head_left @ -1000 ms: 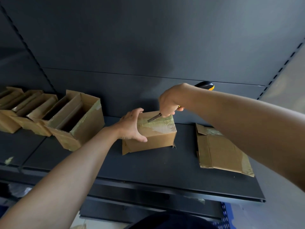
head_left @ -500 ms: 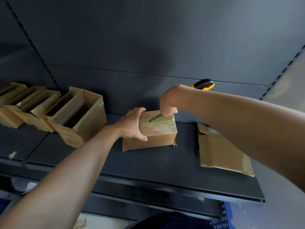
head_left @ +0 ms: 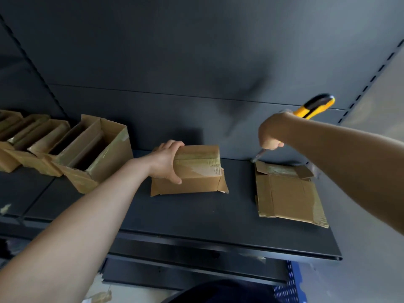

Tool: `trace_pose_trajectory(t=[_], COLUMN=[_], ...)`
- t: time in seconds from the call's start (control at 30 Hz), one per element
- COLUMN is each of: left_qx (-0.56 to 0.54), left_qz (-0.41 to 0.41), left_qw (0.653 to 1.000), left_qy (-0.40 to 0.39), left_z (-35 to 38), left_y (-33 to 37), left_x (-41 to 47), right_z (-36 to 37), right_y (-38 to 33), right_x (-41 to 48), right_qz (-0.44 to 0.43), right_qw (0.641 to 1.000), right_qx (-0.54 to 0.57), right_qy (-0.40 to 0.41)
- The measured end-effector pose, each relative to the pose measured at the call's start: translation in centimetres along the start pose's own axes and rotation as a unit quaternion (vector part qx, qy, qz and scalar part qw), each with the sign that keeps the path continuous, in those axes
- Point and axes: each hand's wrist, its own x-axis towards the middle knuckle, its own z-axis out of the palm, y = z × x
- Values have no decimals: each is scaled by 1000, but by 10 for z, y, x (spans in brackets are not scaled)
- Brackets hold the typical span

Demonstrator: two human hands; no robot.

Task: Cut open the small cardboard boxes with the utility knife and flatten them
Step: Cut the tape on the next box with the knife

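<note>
A small taped cardboard box [head_left: 196, 171] stands in the middle of the dark shelf [head_left: 196, 215]. My left hand [head_left: 167, 160] grips its left end, fingers over the top, thumb on the front. My right hand [head_left: 271, 133] holds a yellow and black utility knife [head_left: 314, 106], blade pointing down, its tip just above the far left corner of a flattened box [head_left: 288, 193] lying at the right. The knife is clear of the small box.
A row of several open cardboard boxes [head_left: 94, 154] runs along the shelf's left side. A dark back panel rises behind. The shelf's front edge [head_left: 218, 239] is near me, with a blue perforated item [head_left: 288, 289] below at the right.
My right hand has pulled the knife off the small box's taped top and swung it right, over the flattened box. My left hand shifted its grip further over the box's left end.
</note>
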Motion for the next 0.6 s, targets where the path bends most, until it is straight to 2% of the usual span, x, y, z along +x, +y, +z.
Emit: trace_pose_trajectory(t=[0.07, 0.13, 0.2, 0.27, 0.33, 0.4, 0.47, 0.5, 0.57, 0.6], left_qx=[19, 64, 106, 110, 84, 8, -62, -86, -116, -135], left_qz=[-7, 5, 17, 9, -1, -29, -110, -162, -235, -237], left_qw=[999, 997, 992, 991, 996, 992, 957, 944, 945, 948], left_qy=[-26, -51, -72, -78, -22, 119, 262, 275, 196, 162], left_z=[-5, -11, -16, -19, -18, -11, 0, 3, 10, 13], left_y=[1, 6, 13, 19, 25, 32, 38, 43, 48, 49], left_x=[0, 2, 3, 4, -2, -7, -8, -10, -10, -10], right_z=[12, 19, 20, 17, 13, 13, 12, 12, 10, 9], right_y=[8, 8, -2, -18, -36, -52, -66, -72, -82, -85], right_x=[4, 11, 22, 33, 38, 41, 44, 44, 42, 41], right_qz=[4, 7, 5, -4, -20, -46, -72, -81, -94, -98], right_qw=[995, 973, 931, 866, 800, 749, 715, 702, 686, 683], right_qx=[94, 212, 354, 498, 599, 661, 694, 704, 716, 718], right_qy=[26, 87, 88, 41, 8, -24, -52, -65, -85, -96])
